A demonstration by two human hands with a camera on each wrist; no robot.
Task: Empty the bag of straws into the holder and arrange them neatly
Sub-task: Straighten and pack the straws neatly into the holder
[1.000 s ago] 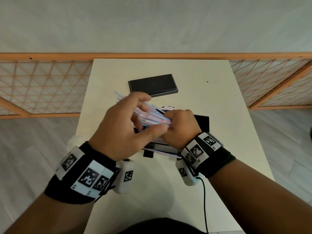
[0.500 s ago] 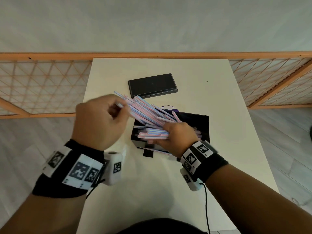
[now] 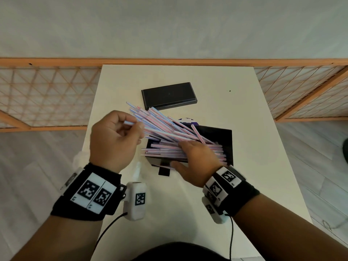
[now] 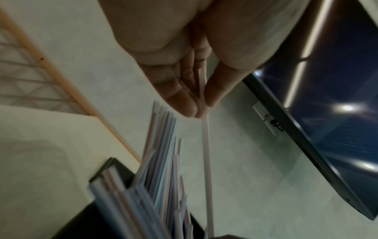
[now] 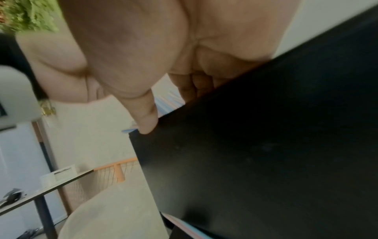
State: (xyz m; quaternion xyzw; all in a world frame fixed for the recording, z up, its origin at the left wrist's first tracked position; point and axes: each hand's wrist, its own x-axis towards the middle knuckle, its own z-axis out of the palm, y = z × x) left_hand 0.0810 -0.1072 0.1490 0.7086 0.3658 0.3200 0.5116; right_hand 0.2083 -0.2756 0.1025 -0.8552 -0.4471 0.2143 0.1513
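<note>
I'm seeing the straws, thin and striped pink, blue and white, piling loosely in the holder, a black open-topped box sitting near the middle of the worktop. Some are lying flat along its near side; others are leaning up and out over its left rim, fanning toward the far left. One straw is sticking out apart from the bunch.

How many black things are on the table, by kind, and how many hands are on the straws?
Black straw holder: 1
Black flat lid-like piece: 1
Hands on straws: 2, with the left hand pinching one straw and the right hand lying on the pile in the holder
Total: 4
</note>
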